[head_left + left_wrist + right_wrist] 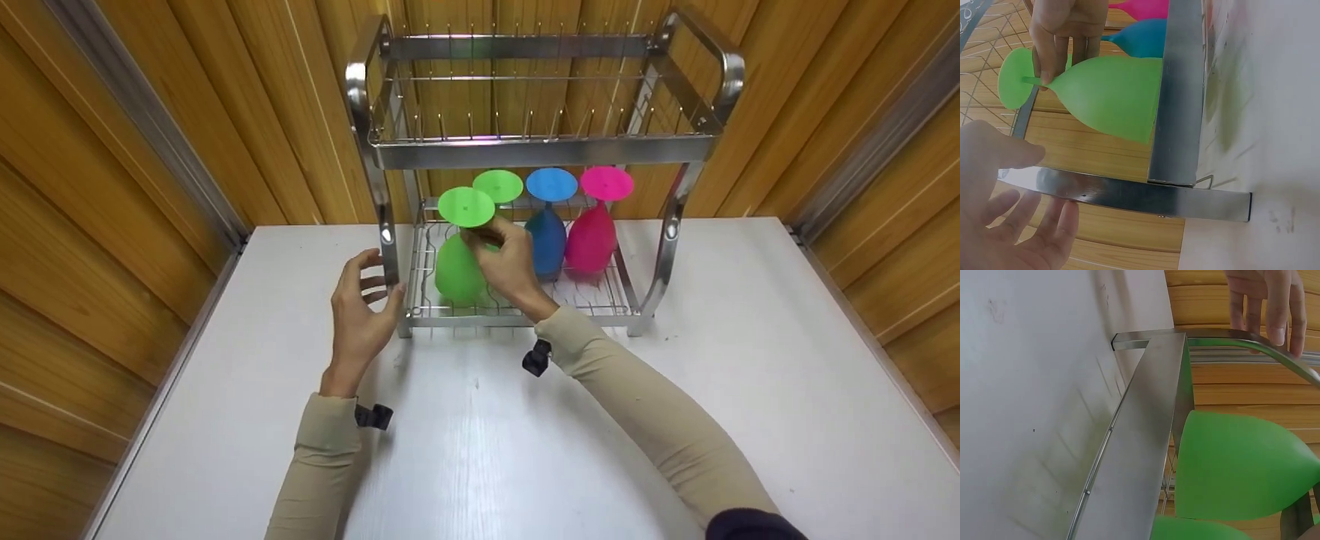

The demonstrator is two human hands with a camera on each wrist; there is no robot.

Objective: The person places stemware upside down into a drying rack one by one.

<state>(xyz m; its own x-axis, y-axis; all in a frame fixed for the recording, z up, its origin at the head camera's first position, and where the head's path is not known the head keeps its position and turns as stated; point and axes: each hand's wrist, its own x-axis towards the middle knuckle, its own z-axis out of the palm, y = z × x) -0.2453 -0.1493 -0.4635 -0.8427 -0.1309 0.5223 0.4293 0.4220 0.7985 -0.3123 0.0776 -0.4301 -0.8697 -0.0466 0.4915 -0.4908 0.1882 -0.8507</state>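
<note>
Thumb and fingers of my right hand [514,259] pinch the stem of an upside-down green wine glass [459,274] at the front left of a metal dish rack's lower shelf. Its rim is down, close over the shelf's front bar [1176,112] in the left wrist view. My left hand [360,322] is at the rack's left post [386,232], thumb on one side and loosely bent fingers on the other, without a closed grip. Behind the front glass stand a second green wine glass [498,186], a blue one [547,232] and a pink one [592,240], all upside down.
The rack's upper tier [540,154], with upright wire prongs, overhangs the glasses. Its right post [671,232] bounds the shelf on that side. The rack stands on a white table [480,435] against wood-panelled walls [112,187].
</note>
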